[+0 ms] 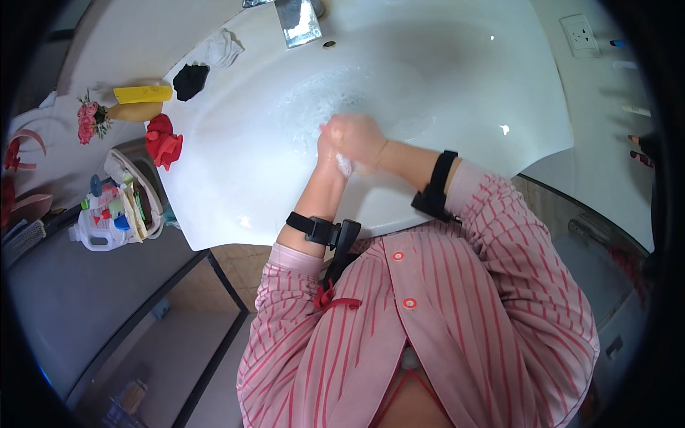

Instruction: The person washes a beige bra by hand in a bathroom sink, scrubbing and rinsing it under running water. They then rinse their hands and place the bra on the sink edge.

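Over the white sink (235, 153), my left hand (329, 146) and my right hand (359, 139) are pressed together, fingers closed. Motion blurs the right hand, which lies over the left one's fingers. A small white, foamy bit (344, 165) pokes out below them; whether it is wet cloth or only lather I cannot tell. Soapy water (314, 100) with bubbles lies in the basin just beyond. On the sink's left rim rest a white cloth (222, 48), a crumpled black cloth (190, 82) and a crumpled red cloth (163, 141).
A chrome faucet (298, 25) stands at the basin's far side. At left are a yellow tube (143, 94), pink flowers (88, 121) and a basket (153, 192) with bottles beside it. A wall socket (581, 36) is at far right. Black straps (437, 187) circle both wrists.
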A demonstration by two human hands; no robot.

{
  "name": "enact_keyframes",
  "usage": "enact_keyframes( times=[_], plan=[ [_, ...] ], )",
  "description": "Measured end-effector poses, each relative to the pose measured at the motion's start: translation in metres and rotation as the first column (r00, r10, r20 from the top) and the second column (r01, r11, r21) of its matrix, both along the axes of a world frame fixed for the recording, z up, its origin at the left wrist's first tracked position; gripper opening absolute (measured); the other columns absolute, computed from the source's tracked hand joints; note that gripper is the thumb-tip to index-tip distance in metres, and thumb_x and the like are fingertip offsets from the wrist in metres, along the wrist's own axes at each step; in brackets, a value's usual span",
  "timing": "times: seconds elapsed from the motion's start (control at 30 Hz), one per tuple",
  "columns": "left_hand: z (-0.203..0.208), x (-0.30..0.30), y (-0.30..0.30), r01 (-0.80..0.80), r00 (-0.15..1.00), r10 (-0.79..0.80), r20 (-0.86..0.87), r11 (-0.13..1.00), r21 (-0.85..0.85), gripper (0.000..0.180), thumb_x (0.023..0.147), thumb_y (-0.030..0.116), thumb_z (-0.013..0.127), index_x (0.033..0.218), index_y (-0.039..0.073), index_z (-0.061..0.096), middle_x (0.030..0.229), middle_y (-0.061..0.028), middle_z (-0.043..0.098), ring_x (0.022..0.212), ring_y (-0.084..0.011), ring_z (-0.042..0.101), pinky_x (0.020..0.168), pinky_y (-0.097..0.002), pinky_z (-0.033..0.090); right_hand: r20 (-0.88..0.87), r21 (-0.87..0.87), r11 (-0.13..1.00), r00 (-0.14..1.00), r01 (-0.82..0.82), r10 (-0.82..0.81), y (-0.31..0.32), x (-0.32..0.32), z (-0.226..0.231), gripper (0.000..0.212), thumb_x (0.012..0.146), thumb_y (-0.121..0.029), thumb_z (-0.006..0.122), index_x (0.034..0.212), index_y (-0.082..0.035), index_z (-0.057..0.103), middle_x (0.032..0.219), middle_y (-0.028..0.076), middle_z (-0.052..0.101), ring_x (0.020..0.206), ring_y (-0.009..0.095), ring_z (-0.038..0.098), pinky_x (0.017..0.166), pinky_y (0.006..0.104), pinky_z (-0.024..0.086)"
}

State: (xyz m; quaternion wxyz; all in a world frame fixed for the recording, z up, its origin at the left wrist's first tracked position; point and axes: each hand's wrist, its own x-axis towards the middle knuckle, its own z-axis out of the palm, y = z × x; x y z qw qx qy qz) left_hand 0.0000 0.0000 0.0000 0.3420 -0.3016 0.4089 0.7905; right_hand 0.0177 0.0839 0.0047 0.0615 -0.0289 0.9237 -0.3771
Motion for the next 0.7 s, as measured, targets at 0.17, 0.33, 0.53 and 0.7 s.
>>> enact_keyframes(
  times=[0.17, 0.33, 0.53, 0.7],
  plan=[
    [0.000, -0.015, 0.014, 0.094, 0.995, -0.095, 0.013, 0.995, 0.038, 0.042, 0.092, 0.041, 0.035, 0.113, 0.007, 0.045, 0.107, -0.0096, 0.053, 0.097, -0.0224, 0.052, 0.080, -0.0375, 0.046, 0.214, -0.033, 0.998, 0.976, 0.052, -0.044, 0.038, -0.037, -0.004, 0.042, 0.088, -0.041, 0.037, 0.101, -0.004, 0.053, 0.097, 0.020, 0.059, 0.092, 0.030, 0.056, 0.082, 0.0383, 0.043],
    [-0.044, -0.034, 0.003, 0.164, 0.979, -0.156, -0.132, 0.985, 0.052, 0.043, 0.090, 0.035, 0.043, 0.115, 0.000, 0.041, 0.111, -0.0137, 0.051, 0.099, -0.0238, 0.051, 0.080, -0.0405, 0.045, 0.413, -0.203, 0.722, 0.727, 0.661, -0.549, 0.067, -0.044, -0.048, 0.036, 0.086, -0.036, 0.044, 0.099, -0.003, 0.052, 0.099, 0.017, 0.057, 0.088, 0.033, 0.054, 0.078, 0.0381, 0.043],
    [-0.084, -0.027, 0.006, 0.262, 0.585, -0.810, 0.040, 0.142, -0.955, 0.039, 0.078, 0.023, 0.056, 0.101, -0.004, 0.042, 0.098, -0.0224, 0.057, 0.092, -0.0340, 0.056, 0.077, -0.0405, 0.045, 0.157, 0.273, 0.954, 0.972, 0.126, -0.173, 0.047, -0.015, -0.076, 0.038, 0.080, -0.035, 0.051, 0.101, -0.004, 0.052, 0.106, 0.014, 0.056, 0.101, 0.032, 0.051, 0.084, 0.0427, 0.042],
    [-0.071, -0.030, 0.010, 0.205, 0.327, -0.934, 0.145, -0.079, -0.976, 0.028, 0.081, 0.024, 0.049, 0.094, 0.000, 0.048, 0.088, -0.0213, 0.060, 0.088, -0.0362, 0.057, 0.074, -0.0441, 0.044, 0.322, 0.350, 0.936, 0.935, 0.029, -0.150, 0.060, -0.032, -0.082, 0.034, 0.080, -0.034, 0.050, 0.103, -0.009, 0.054, 0.111, 0.015, 0.054, 0.100, 0.031, 0.052, 0.082, 0.0423, 0.043]
  ],
)
